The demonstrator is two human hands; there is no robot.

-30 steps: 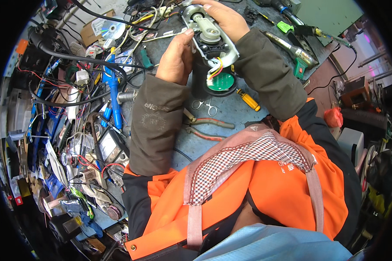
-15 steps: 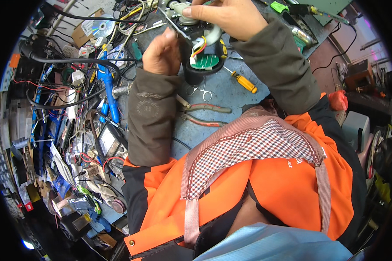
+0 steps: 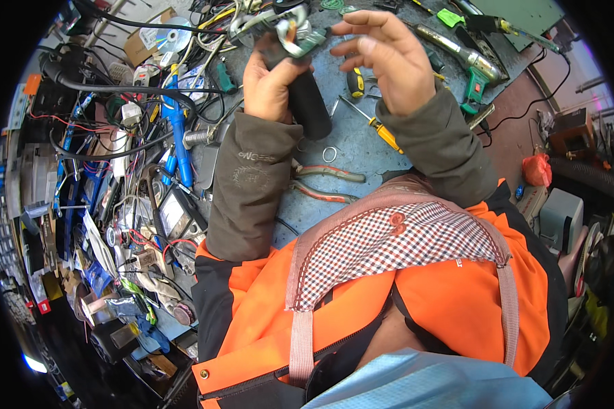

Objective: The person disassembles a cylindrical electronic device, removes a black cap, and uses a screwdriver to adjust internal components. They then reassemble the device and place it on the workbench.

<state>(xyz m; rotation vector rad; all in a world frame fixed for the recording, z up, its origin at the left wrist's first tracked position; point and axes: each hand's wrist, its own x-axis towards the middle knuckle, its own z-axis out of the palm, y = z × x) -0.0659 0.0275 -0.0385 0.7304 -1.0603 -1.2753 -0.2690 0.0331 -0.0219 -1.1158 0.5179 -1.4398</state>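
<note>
My left hand [image 3: 271, 87] is closed around a black cylindrical housing [image 3: 312, 108], which it holds tilted above the bench. At the housing's top end are a small green circuit board [image 3: 312, 42] and pale wires [image 3: 288, 41], both smeared by motion. Just right of the board is my right hand [image 3: 397, 67], its fingers apart and bent, nothing seen between them. Below the hands lie a yellow-handled screwdriver [image 3: 386, 135], a pair of red-handled pliers [image 3: 329, 175] and a metal finger ring [image 3: 329, 155], probably of scissors. A black-and-yellow tool handle [image 3: 355, 82] lies between the hands.
Tangled cables, blue tools and loose parts [image 3: 140, 225] crowd the left side. A disc [image 3: 173, 37] sits by a cardboard box at the upper left. A green-handled tool with a metal barrel [image 3: 475, 85] lies right of my right hand, near the blue-grey bench's [image 3: 361, 153] edge.
My left hand has taken hold of the black housing and lifted and tilted it off the bench. My right hand has come away from the pale part at the top and moved right, its fingers opening.
</note>
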